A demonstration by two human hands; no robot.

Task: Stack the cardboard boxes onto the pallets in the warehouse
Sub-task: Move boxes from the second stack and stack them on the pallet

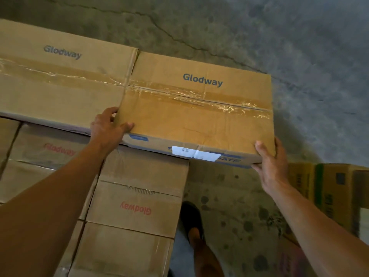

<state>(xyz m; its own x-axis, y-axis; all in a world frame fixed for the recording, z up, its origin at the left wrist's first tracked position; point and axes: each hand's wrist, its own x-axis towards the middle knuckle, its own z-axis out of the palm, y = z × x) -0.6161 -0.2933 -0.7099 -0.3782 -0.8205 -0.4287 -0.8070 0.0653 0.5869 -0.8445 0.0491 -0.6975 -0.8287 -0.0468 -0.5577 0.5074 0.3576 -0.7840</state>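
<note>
My left hand (107,128) grips the near left corner of the cardboard box (195,108) and my right hand (269,162) grips its near right corner, thumbs on the lid and fingers curled round the edges. The box lies flat on the top layer with its long axis and taped seam running left to right. Its blue "Glodway" print reads upright to me, its left end butts against the neighbouring box (60,76), and its right part juts past the lower box (135,196). I count two blue-print boxes on top, at least four brown ones beneath, and one yellow-green carton (329,192) at right on the cracked, stained concrete floor (259,37).
</note>
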